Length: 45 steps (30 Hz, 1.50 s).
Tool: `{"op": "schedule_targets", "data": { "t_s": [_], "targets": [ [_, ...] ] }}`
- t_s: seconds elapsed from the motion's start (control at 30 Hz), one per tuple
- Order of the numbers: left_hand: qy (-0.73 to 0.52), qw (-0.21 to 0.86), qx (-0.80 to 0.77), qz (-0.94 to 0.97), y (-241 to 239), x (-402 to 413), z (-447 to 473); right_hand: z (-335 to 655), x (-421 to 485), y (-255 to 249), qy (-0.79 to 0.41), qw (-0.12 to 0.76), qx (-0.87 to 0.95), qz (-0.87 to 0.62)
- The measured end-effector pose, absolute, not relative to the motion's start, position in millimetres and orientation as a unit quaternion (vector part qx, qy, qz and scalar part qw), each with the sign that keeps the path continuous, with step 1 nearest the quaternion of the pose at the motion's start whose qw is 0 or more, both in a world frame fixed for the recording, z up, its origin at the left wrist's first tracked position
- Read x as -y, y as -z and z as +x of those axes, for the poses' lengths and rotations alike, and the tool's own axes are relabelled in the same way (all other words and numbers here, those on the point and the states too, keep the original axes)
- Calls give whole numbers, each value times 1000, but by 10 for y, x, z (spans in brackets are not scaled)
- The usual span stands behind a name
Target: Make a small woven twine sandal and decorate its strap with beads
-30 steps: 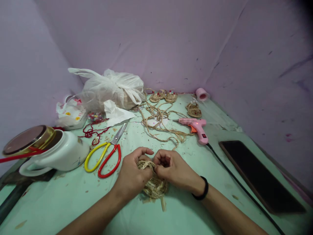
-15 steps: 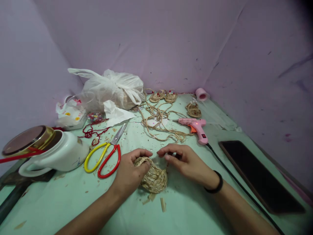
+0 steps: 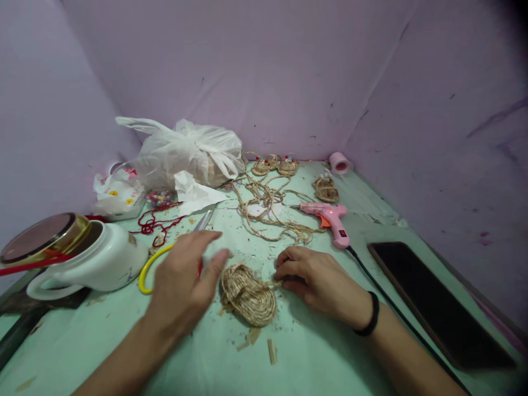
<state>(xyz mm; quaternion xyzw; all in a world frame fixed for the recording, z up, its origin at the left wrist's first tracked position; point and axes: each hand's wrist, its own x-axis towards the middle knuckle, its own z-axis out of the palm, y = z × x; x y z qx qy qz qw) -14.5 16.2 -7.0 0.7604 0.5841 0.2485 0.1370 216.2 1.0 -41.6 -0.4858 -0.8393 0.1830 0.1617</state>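
A small coiled straw-rope piece (image 3: 249, 297), shaped like a shoe sole, lies on the green-covered table in front of me. My right hand (image 3: 311, 278) is beside it, pinching the short straw-rope end (image 3: 275, 284) that sticks out of its right side. My left hand (image 3: 187, 275) is off the piece, with thumb and fingers apart and nothing between them. It hovers over the scissors (image 3: 152, 269), hiding most of the red handle and part of the yellow one.
Beyond my hands lie tangled straw rope (image 3: 264, 203) and a pink glue gun (image 3: 330, 217) with a black cable. A phone (image 3: 437, 302) is at right, a white mug (image 3: 111, 256) at left. Behind are a plastic bag (image 3: 193, 151), small straw sandals (image 3: 286, 166) and a pink tape roll (image 3: 340, 163).
My left hand has let go of the straw-rope piece and moved left over the scissors. The piece now lies flat and slightly turned. My right fingers have closed on its rope end.
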Motion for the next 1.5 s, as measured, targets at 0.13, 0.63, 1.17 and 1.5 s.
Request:
{"op": "schedule_targets", "data": {
  "t_s": [0.13,0.63,1.17,1.5],
  "targets": [
    [21,79,-665,742,37,-288,-458,2134,-33,486,-174,174,829,-501],
    [-71,278,-614,736,165,-162,-237,1964,-8,586,-156,201,830,-496],
    [-158,548,-555,605,320,-192,-124,1835,27,628,-144,230,829,-490],
    [-132,542,-563,610,301,-230,-122,1839,-8,575,-146,162,828,-517]
  ]
}}
